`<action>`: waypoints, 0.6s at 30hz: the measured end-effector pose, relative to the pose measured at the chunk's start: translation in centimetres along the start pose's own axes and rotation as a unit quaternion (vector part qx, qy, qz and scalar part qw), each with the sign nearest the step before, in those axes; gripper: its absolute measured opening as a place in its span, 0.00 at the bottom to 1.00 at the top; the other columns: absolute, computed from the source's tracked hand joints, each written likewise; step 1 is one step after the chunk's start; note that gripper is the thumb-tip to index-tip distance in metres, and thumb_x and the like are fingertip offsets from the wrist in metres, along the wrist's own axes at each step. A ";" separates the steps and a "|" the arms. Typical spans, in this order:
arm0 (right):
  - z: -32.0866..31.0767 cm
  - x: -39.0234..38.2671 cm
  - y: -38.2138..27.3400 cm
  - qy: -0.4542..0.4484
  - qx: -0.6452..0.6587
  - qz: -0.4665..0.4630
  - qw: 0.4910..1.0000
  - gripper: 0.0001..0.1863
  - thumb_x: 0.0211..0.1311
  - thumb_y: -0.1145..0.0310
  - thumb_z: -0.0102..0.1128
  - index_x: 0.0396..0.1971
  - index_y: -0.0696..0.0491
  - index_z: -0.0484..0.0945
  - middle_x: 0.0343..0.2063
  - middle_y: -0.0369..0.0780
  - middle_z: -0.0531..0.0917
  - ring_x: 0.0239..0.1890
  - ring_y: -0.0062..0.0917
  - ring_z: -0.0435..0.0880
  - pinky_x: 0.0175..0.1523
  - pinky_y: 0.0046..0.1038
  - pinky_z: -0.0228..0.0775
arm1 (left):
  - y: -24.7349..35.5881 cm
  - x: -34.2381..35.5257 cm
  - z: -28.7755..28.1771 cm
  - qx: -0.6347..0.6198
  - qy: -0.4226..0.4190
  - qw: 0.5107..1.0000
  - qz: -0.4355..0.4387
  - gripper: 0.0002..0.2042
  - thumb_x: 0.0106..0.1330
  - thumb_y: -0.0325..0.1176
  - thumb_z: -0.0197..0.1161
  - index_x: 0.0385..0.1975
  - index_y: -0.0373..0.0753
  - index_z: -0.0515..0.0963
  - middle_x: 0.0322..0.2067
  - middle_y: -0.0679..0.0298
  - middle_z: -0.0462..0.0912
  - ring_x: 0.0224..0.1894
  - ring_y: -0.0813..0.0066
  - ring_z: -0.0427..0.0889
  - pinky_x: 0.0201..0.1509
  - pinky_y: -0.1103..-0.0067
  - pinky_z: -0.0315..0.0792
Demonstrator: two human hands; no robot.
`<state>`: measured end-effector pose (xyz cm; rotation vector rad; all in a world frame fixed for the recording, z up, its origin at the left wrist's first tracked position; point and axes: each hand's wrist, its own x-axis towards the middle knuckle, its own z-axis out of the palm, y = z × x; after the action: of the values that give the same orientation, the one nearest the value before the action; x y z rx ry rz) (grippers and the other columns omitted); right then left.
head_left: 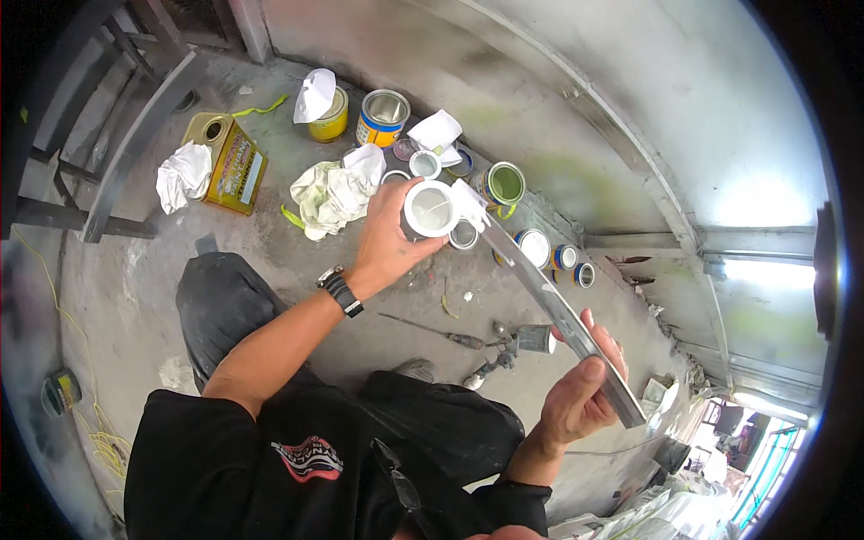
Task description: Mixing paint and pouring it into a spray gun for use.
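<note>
My left hand [385, 247] is wrapped round a white cup [432, 236] that contains a pale grey-white substance. In my right hand [583, 391] is a long flat metal strip [540, 292], gripped near its lower end. White paint coats the strip's far end, which lies at the right side of the cup's rim; whether they touch I cannot tell. Beneath the cup stand a small tin [425, 164] and another open tin [463, 236], partly hidden. A spray gun [499, 355] with a grey cup and a long thin screwdriver [441, 335] lie on the floor between my arms.
Yellow paint cans [382, 117] and an open green-lined can [504, 183] line the wall. Smaller tins [565, 257] stand to their right. Left are a rectangular metal can [236, 166], crumpled cloth [328, 198] and a metal frame [135, 153]. A yellow cord [108, 450] lies lower left.
</note>
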<state>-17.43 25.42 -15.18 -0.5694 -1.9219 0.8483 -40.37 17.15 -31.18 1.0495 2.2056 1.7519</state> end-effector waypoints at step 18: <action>3.1 -0.3 5.3 -0.121 -0.027 0.137 0.983 0.11 0.71 0.75 0.56 0.47 0.65 0.82 0.39 0.46 0.85 0.36 0.25 0.86 0.42 0.26 0.77 | -5.8 -3.3 1.8 0.018 -0.043 0.997 -0.061 0.40 0.46 0.35 0.80 0.61 0.36 0.69 0.52 0.52 0.74 0.57 0.54 0.72 0.64 0.64 0.66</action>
<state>-19.78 27.68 -20.43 -0.8076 -2.1224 1.0845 -39.50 16.23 -37.98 0.9564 2.2081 1.5921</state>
